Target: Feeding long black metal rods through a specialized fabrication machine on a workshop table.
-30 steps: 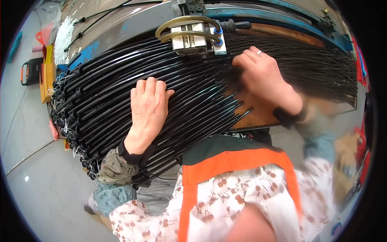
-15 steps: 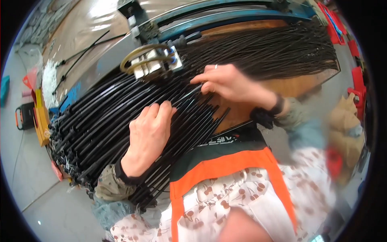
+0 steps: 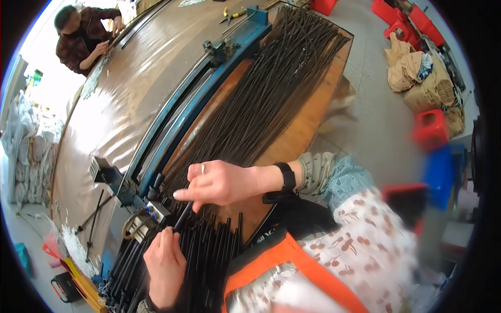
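My left hand is closed, its thumb and fingertips pinching a black rod that slants up toward my right hand. The right hand's fingers are curled at the upper end of that same rod, with the forefinger reaching left. Under and around both hands lies a dense bundle of black rods. Just left of the hands is a metal clamp block with a looped yellowish hose. Thin dark rods or wires run from there toward the far end of the table.
A blue rail frame crosses the plastic-covered table. Yellow-handled pliers lie at the far end. A co-worker handles something at the far left edge. Red bins and brown paper sacks stand on the right-hand floor.
The view has swung to the right, bringing the co-worker and far table end into sight. My hands have come closer together along the rod.
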Tool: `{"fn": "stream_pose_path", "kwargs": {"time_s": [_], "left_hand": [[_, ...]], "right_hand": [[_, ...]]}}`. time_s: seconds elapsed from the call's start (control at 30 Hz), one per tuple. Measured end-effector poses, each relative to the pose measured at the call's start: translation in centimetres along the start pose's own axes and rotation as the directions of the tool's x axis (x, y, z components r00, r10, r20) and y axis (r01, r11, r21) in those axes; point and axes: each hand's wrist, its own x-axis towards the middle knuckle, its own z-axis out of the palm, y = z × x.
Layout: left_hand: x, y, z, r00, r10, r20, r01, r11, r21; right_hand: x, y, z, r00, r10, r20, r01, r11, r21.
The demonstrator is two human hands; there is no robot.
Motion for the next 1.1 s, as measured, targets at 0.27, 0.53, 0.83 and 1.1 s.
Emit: {"fn": "stream_pose_path", "kwargs": {"time_s": [0.27,0.53,0.83,1.1], "left_hand": [[5.4,-2.1,-3.4,0.973,0.193,-0.127,-0.153,0.950,0.272],[13.1,-4.2,-2.8,0.912,0.385,-0.137,-0.336,0.897,0.288],[15.9,-1.4,-1.7,0.872,0.417,-0.257,-0.347,0.896,0.277],[14.0,-4.7,-1.0,0.934,0.335,-0.127,-0.275,0.897,0.345]], "right_hand": [[2.1,4.5,-5.2,0.994,0.090,0.070,-0.071,0.969,-0.237],[2.0,9.5,-13.6,0.929,0.339,0.146,-0.233,0.846,-0.480],[0.1,12.1,-17.3,0.935,0.333,-0.121,-0.332,0.705,-0.626],[2.2,7.6,-11.4,0.950,0.308,-0.054,-0.279,0.756,-0.592]]}}
